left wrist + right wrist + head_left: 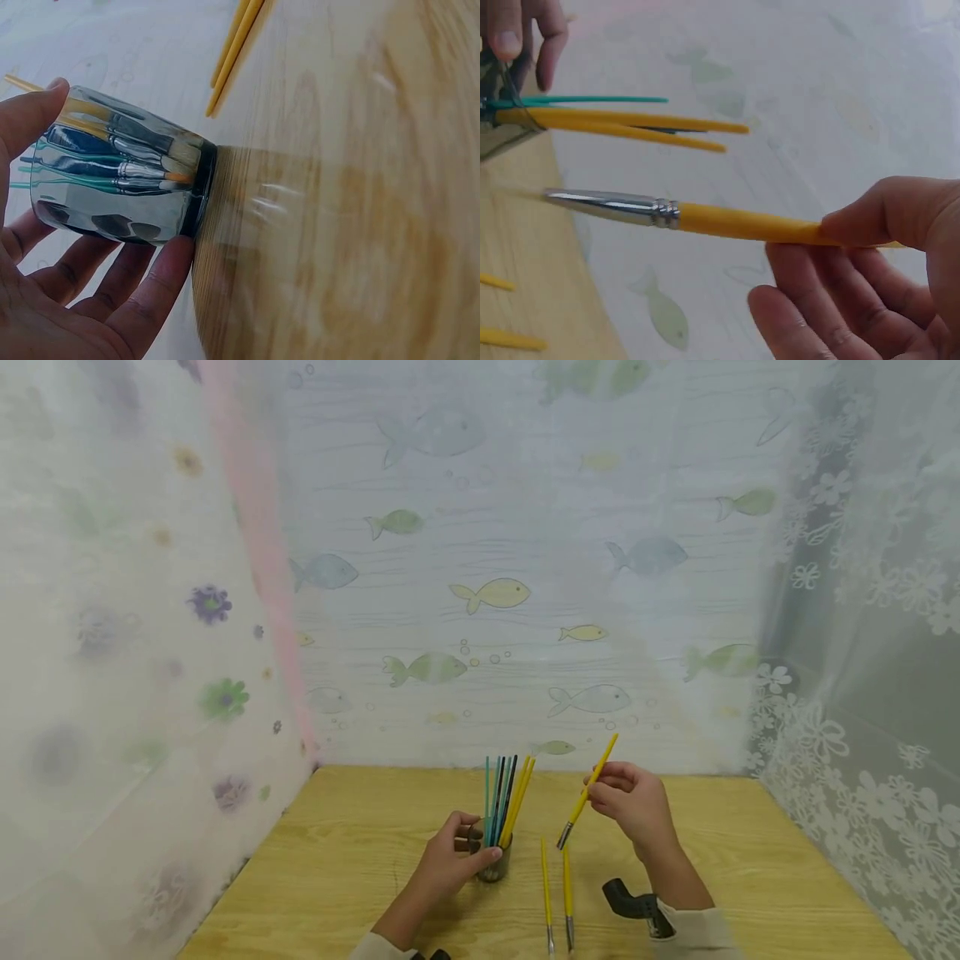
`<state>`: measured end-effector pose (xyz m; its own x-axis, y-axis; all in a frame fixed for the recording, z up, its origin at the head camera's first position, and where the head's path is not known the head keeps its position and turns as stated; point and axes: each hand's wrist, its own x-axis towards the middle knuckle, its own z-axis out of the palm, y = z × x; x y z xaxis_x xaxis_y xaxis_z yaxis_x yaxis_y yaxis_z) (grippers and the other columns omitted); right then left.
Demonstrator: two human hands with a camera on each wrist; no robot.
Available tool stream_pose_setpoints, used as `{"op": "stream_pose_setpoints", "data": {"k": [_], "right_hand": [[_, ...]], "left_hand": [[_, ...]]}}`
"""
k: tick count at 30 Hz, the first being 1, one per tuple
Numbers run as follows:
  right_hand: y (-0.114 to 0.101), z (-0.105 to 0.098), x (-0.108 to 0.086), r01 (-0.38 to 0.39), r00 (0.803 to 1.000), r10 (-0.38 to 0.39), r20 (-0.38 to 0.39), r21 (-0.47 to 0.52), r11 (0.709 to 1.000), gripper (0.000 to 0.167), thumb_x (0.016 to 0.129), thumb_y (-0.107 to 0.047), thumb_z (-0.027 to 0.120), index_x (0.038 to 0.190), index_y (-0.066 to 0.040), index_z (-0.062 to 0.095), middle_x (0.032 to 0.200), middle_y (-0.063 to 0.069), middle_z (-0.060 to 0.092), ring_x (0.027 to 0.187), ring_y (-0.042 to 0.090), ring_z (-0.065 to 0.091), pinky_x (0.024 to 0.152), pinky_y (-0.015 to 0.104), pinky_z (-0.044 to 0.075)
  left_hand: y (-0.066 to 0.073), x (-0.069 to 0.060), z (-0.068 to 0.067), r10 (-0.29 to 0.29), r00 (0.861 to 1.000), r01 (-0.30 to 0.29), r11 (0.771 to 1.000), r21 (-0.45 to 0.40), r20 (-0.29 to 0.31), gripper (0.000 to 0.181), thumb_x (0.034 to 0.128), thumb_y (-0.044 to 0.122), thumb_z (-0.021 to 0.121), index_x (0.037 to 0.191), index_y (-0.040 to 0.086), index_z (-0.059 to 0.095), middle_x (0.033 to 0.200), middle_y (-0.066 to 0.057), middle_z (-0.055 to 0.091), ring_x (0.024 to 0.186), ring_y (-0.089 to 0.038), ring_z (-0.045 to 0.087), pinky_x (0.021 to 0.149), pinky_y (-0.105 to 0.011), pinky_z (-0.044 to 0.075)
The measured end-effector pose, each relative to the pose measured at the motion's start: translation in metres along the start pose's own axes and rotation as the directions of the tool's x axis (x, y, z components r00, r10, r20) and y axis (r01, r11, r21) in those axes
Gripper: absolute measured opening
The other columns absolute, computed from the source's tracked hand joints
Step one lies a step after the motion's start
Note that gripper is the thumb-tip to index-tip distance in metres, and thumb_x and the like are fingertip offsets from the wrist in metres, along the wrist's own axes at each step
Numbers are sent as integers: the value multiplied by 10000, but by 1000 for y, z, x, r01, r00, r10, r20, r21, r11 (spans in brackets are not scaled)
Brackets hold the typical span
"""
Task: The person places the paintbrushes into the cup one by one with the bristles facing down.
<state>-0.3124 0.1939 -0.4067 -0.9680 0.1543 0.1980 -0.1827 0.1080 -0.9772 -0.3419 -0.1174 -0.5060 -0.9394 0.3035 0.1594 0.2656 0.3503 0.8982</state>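
A dark tinted glass [97, 206] stands on the table, holding several paintbrushes [127, 161] with teal, dark and yellow handles, bristles down. My left hand [452, 853] grips the glass, thumb on one side and fingers around the other. Between thumb and fingers my right hand [632, 802] pinches a yellow paintbrush [727, 223] by its handle. Its metal ferrule and bristles slant down to the left, above the table and apart from the glass. Below it, two more yellow paintbrushes [567, 893] lie side by side on the table, bristle ends toward me.
The light wooden table [352, 827] reaches back to a translucent curtain [495, 693] printed with fish. Flowered sheets hang along the left [150, 693] and right [862, 735] sides. A black curved strap piece [630, 902] sits at my right wrist.
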Motion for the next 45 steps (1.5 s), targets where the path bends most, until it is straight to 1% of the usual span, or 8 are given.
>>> {"op": "stream_pose_setpoints", "data": {"k": [5, 9, 13, 19, 27, 33, 40, 45], "right_hand": [[-1, 11, -3, 49, 998, -47, -42, 55, 997, 365, 926, -87, 786, 1228, 52, 635, 1075, 129, 728, 923, 161, 759, 826, 321, 644], [3, 18, -4, 91, 994, -85, -68, 91, 992, 360, 911, -103, 812, 1191, 43, 641, 1054, 97, 719, 915, 143, 765, 823, 321, 643], [6, 24, -5, 110, 992, -103, -66, 106, 988, 359, 901, -122, 826, 1175, 24, 644, 1063, 102, 717, 911, 160, 769, 820, 311, 643], [7, 33, -8, 117, 992, -110, -65, 116, 986, 356, 883, -139, 845, 1132, 20, 646, 1063, 130, 726, 902, 188, 771, 842, 351, 643], [14, 48, -10, 147, 989, -145, -28, 67, 987, 303, 879, -150, 849, 1088, -15, 677, 1055, 138, 729, 889, 192, 767, 797, 300, 643], [21, 59, -12, 155, 988, -155, 24, 4, 988, 288, 878, -194, 854, 1083, -63, 702, 1049, 98, 743, 902, 190, 768, 793, 264, 629], [31, 71, -13, 152, 987, -147, 60, -83, 985, 219, 884, -178, 846, 1051, -118, 718, 1011, 31, 748, 886, 174, 765, 798, 304, 627], [37, 77, -14, 125, 989, -118, 86, -80, 989, 221, 872, -168, 854, 1036, -110, 718, 989, 27, 749, 867, 179, 766, 807, 333, 628]], "left_hand": [[0, 0, 0, 6, 1000, -6, 1000, 7, 4, 620, 927, 455, 781, 1412, 173, 518, 1294, -105, 619, 1190, -314, 633, 898, -483, 604], [1, 0, 0, 3, 1000, -3, 1000, 9, 2, 623, 924, 461, 782, 1413, 177, 519, 1300, -105, 618, 1190, -309, 631, 898, -481, 603], [2, 0, 0, 4, 1000, -4, 1000, 7, -2, 624, 914, 461, 794, 1403, 180, 527, 1294, -105, 620, 1179, -296, 634, 889, -467, 606], [1, 0, 0, -3, 1000, 3, 1000, 9, -15, 663, 883, 477, 820, 1392, 163, 534, 1276, -92, 632, 1161, -279, 638, 872, -458, 608], [0, 1, -1, 1, 1000, -1, 1000, 14, -21, 662, 873, 482, 828, 1381, 168, 542, 1268, -84, 639, 1156, -274, 640, 870, -458, 608], [0, 0, 0, -1, 999, 1, 1000, 22, -33, 653, 873, 492, 825, 1373, 180, 543, 1267, -85, 642, 1163, -292, 645, 889, -475, 608], [0, 0, -1, 1, 1000, 0, 1000, 31, -28, 651, 882, 496, 815, 1380, 182, 539, 1272, -87, 639, 1170, -299, 646, 901, -486, 608], [-2, 0, -1, 10, 1000, -9, 1000, 28, -28, 641, 883, 501, 811, 1370, 181, 545, 1270, -92, 642, 1162, -301, 651, 890, -481, 612]]}}
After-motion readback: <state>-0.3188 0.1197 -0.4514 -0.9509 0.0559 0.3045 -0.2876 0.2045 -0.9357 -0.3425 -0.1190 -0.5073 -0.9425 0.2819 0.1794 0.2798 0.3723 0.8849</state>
